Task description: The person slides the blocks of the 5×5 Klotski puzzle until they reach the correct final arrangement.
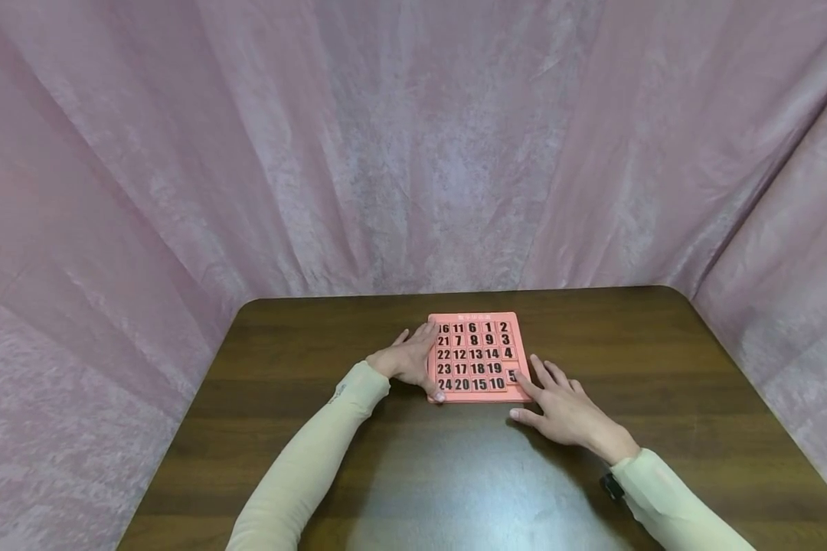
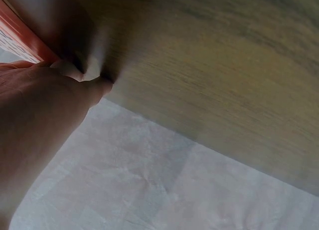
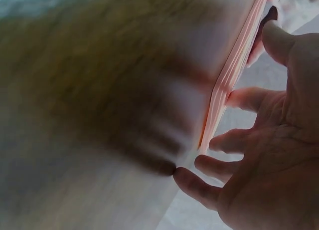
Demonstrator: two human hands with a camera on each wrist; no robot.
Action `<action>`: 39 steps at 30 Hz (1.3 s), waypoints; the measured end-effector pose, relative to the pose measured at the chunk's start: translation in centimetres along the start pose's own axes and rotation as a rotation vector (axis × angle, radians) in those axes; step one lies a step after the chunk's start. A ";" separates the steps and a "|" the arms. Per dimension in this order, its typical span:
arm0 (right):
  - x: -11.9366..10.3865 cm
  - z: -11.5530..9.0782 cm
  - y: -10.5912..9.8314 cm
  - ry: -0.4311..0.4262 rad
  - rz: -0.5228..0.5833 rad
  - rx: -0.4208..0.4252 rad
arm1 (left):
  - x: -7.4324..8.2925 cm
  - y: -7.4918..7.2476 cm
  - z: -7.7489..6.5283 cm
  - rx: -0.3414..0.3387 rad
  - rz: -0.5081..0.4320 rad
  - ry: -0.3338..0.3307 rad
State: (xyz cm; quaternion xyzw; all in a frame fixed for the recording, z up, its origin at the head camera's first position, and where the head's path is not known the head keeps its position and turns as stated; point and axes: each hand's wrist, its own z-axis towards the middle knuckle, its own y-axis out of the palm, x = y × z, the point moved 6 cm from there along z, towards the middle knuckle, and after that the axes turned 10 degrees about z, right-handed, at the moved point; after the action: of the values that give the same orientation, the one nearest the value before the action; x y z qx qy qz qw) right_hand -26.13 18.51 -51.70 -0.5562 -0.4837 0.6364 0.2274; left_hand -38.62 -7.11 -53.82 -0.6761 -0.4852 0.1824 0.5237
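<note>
A pink sliding number puzzle [image 1: 478,398] lies flat on the table, its tiles marked with black numbers. My left hand [image 1: 408,360] rests along its left edge; the fingers lie over the upper left part and the thumb touches the lower left corner. With the index finger, my right hand [image 1: 567,409] touches the tile numbered 5 [image 1: 512,376] in the rightmost column. That tile sits between the two lowest rows, out of line with its neighbours. The other right fingers are spread above the table, as the right wrist view shows beside the puzzle's edge [image 3: 232,73].
The brown wooden table [image 1: 303,344] extends around the puzzle. Pink velvety curtains [image 1: 413,153] hang behind its far edge and at both sides. A dark band [image 1: 612,486] shows at the right wrist, by the pale green sleeve [image 1: 668,497].
</note>
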 end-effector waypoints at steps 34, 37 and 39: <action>3.3 3.1 -0.7 0.069 0.099 -0.062 | 2.6 0.0 -2.0 0.195 0.195 0.094; 3.3 3.1 -0.8 0.070 0.097 -0.055 | 5.1 0.8 -3.0 0.242 0.303 0.214; 3.3 3.1 -0.9 0.070 0.095 -0.053 | 6.6 1.6 -3.4 0.260 0.374 0.286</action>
State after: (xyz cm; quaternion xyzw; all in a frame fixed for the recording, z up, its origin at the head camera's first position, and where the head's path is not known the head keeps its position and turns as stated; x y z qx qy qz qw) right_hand -30.12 20.53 -52.79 -0.6064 -0.4652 0.6134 0.1990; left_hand -32.24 -3.34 -52.17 -0.6999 -0.2454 0.2393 0.6266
